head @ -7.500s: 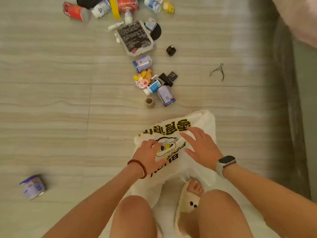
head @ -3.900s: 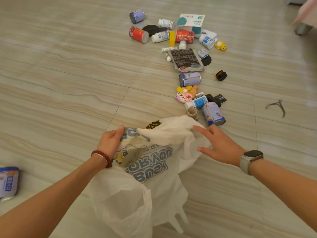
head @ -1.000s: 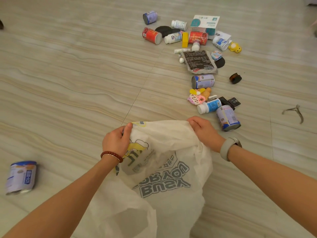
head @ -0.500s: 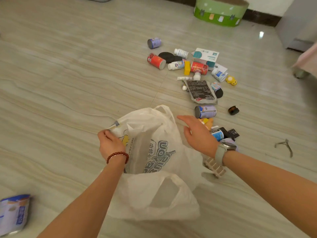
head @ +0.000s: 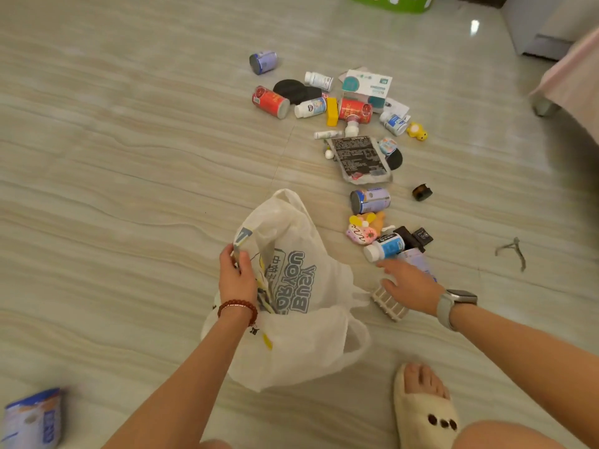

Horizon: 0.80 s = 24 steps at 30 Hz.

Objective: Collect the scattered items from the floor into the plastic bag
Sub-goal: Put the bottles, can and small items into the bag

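Observation:
A white plastic bag (head: 291, 286) with grey print stands crumpled on the floor, its mouth facing up. My left hand (head: 236, 275) grips the bag's left rim and holds it up. My right hand (head: 410, 283) is just right of the bag, fingers spread, low over a pale can (head: 418, 259) and a white ridged item (head: 389, 304); it grips nothing that I can see. A blue-and-white bottle (head: 385, 247) lies just beyond its fingertips. More scattered items trail away up the floor: a lavender can (head: 369, 199), a black pouch (head: 359, 158), a red can (head: 270, 102).
A blue-and-white can (head: 32, 419) lies alone at the lower left. Metal clippers (head: 512, 252) lie apart at the right. My slippered foot (head: 424, 406) stands below the bag. A green basket (head: 389, 0) and furniture (head: 551, 24) are at the far edge.
My right hand has left the bag's side and moved right and down to the can and ridged item. My left hand keeps its hold on the rim. The view tilted down.

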Motion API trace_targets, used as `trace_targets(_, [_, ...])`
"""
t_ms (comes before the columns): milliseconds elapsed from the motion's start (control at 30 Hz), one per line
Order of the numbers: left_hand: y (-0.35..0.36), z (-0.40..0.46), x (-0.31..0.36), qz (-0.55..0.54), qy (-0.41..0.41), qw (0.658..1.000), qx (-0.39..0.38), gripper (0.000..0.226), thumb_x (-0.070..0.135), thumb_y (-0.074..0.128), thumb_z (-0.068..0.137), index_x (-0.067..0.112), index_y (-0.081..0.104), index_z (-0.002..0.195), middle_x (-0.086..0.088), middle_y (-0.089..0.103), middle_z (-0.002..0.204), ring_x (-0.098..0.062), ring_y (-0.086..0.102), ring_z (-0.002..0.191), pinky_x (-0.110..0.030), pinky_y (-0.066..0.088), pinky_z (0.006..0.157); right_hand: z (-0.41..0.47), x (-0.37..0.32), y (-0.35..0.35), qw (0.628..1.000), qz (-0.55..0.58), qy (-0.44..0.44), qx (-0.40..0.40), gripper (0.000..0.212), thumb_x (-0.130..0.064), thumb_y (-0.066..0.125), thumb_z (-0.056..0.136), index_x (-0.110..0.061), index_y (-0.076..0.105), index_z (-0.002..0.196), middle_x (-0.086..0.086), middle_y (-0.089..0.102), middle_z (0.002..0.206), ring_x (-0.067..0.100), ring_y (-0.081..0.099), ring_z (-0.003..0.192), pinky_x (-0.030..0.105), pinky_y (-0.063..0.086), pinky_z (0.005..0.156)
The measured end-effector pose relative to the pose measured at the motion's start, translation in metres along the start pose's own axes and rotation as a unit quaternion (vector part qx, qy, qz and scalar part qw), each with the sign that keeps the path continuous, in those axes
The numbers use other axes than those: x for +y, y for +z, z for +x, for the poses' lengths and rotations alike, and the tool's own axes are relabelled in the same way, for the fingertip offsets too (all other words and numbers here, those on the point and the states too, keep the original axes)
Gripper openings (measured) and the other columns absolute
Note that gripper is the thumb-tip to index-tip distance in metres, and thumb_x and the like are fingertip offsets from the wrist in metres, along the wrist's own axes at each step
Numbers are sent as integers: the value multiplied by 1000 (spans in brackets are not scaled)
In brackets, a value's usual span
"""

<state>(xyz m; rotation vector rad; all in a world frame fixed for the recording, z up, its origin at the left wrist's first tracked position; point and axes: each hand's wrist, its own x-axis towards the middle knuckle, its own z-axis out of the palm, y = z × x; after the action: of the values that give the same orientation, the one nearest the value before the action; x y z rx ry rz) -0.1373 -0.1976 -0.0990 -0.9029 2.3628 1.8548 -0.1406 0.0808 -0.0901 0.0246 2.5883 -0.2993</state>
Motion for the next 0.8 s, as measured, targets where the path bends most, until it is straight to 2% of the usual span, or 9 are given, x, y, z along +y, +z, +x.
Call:
trace_targets(67, [9, 3, -7, 80, 54, 995, 1, 42, 28, 36, 96, 13, 36, 136, -8, 48, 134, -23, 47, 120, -31, 37, 95, 10, 18, 33, 998, -37, -7, -58, 51, -30, 43, 92, -21, 26, 140, 10, 40, 137, 30, 43, 122, 39, 40, 99])
trace_targets(200, [24, 8, -21, 177, 88, 980, 12, 38, 26, 35, 96, 17, 43, 132, -8, 53, 117, -21, 50, 107, -28, 38, 87, 28, 45, 76, 993, -89, -34, -71, 63, -28, 48, 88, -26, 15, 142, 11, 20, 145, 33, 40, 119, 39, 43, 94])
trace_targets(333, [40, 20, -20, 258, 74, 963, 18, 32, 26, 33, 97, 15, 49, 122, -3, 53, 85, -27, 53, 85, -29, 36, 68, 49, 47, 73, 995, 91, -45, 9, 60, -18, 50, 87, -21, 24, 141, 12, 21, 146, 30, 42, 120, 39, 44, 93])
trace_targets(433, [48, 29, -14, 293, 72, 953, 12, 31, 27, 33, 97, 13, 51, 117, -3, 55, 78, -26, 53, 75, -29, 35, 65, 66, 10, 51, 944, 290, -135, 83, 61, -13, 57, 84, -18, 29, 138, 6, 30, 138, 12, 41, 113, 20, 35, 92])
trace_targets(500, [55, 34, -7, 303, 71, 950, 17, 30, 27, 34, 97, 12, 52, 115, -4, 55, 77, -25, 51, 74, -28, 35, 65, 77, -25, 37, 895, 414, -169, -2, 65, -17, 57, 86, -19, 23, 142, 0, 32, 133, 2, 36, 114, 14, 30, 96])
trace_targets(567, [58, 37, 2, 309, 65, 948, 25, 30, 28, 34, 97, 12, 51, 116, -3, 55, 76, -28, 54, 76, -28, 35, 65, 85, -51, 26, 848, 480, -185, -131, 63, -25, 52, 90, -24, 20, 143, -4, 38, 136, 7, 39, 123, 24, 33, 106])
trace_targets(667, [60, 40, 13, 338, 47, 940, 26, 38, 30, 35, 96, 19, 39, 132, -12, 61, 101, -34, 57, 96, -31, 41, 71, 91, -48, 18, 862, 430, -235, -130, 46, -20, 43, 94, -20, 33, 139, -3, 41, 142, 6, 38, 128, 23, 30, 108])
trace_targets(733, [64, 39, 18, 364, 56, 930, 15, 51, 33, 39, 94, 21, 23, 141, -13, 47, 130, -30, 52, 111, -34, 43, 82, 95, -25, 15, 890, 397, -224, -27, 38, -10, 42, 93, -13, 46, 130, 3, 50, 132, 9, 45, 119, 25, 37, 103])
trace_targets(800, [70, 38, 22, 384, 114, 916, 5, 66, 37, 48, 89, 20, 14, 144, -12, 37, 136, -27, 47, 117, -36, 44, 88, 99, 6, 13, 915, 350, -187, 78, 33, -5, 45, 89, -9, 54, 120, 10, 55, 121, 22, 50, 114, 30, 39, 98])
